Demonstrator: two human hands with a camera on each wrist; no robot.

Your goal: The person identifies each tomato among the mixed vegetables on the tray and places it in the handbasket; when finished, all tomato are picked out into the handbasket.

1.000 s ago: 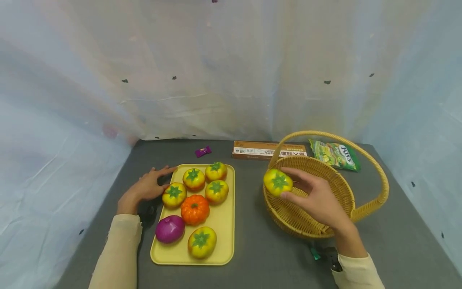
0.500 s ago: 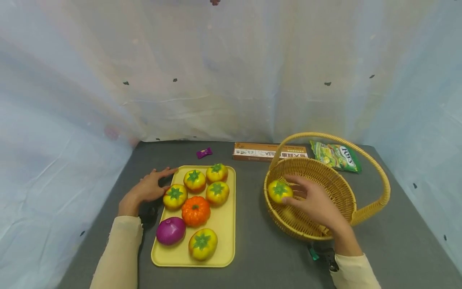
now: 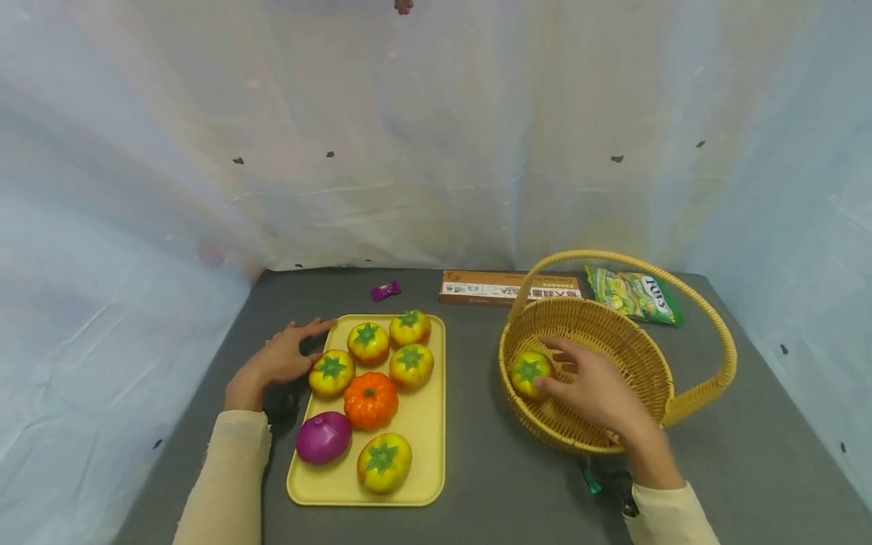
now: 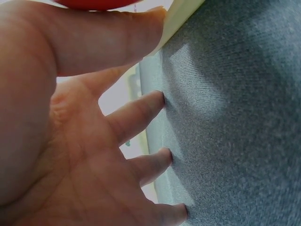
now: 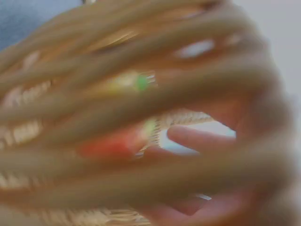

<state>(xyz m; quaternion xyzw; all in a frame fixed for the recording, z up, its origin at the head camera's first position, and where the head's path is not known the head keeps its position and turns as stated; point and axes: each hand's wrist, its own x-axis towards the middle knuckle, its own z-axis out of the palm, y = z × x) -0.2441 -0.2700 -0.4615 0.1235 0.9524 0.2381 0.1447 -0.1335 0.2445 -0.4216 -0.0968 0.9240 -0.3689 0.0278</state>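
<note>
A yellow toy persimmon [image 3: 531, 373] with a green calyx sits low inside the wicker basket [image 3: 654, 363], near its left wall. Beside it my right hand [image 3: 599, 386] reaches into the basket, the thumb next to the fruit and the fingers spread, looking loosened from it. Basket weave blurs much of the right wrist view. My left hand [image 3: 272, 363] rests at the left edge of the yellow tray [image 3: 422, 454], fingers spread, fingertips on the cloth and thumb close to a persimmon [image 3: 331, 372]. Several more persimmons, an orange pumpkin [image 3: 371, 400] and a purple onion [image 3: 323, 438] lie on that tray.
Behind the basket lie a long brown box [image 3: 484, 288] and a green candy bag [image 3: 633, 295]. A small purple wrapped candy [image 3: 385, 291] is behind the tray. The basket's tall handle [image 3: 725, 356] arches over its opening. White curtains [image 3: 436, 151] enclose the grey table.
My right hand has lowered the persimmon from above the basket's left rim down into it, and the fingers now look looser around it. The left hand has stayed in place.
</note>
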